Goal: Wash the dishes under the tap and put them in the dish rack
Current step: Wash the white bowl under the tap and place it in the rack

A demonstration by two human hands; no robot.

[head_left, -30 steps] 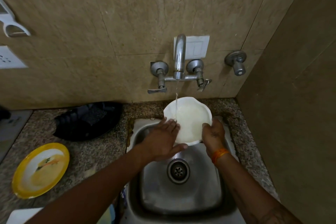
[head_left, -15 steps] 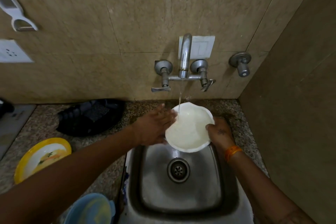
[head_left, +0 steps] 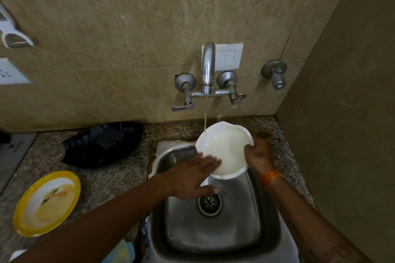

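The left hand [head_left: 188, 177] has slid from the far-left rim of the white scalloped plastic bowl [head_left: 224, 151] down to its near edge — fingers flat and spread, rubbing the inside. The right hand [head_left: 259, 156] keeps its grip pinched on the bowl's right rim, tilting it under the steel tap's [head_left: 207, 68] stream over the steel sink [head_left: 213, 230]. Rinsing looks nearly done — the yellow-rimmed plate [head_left: 47, 203] waits on the tabletop's left edge.

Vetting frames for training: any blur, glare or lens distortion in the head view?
Head view: dim, warm light; the left hand is motion-smeared at the fingertips over the white bowl; the bowl is nearly blown out; soft glare on the tap spout and steel sink; wide-angle bending of wall-tile lines toward the edges; corners darken.
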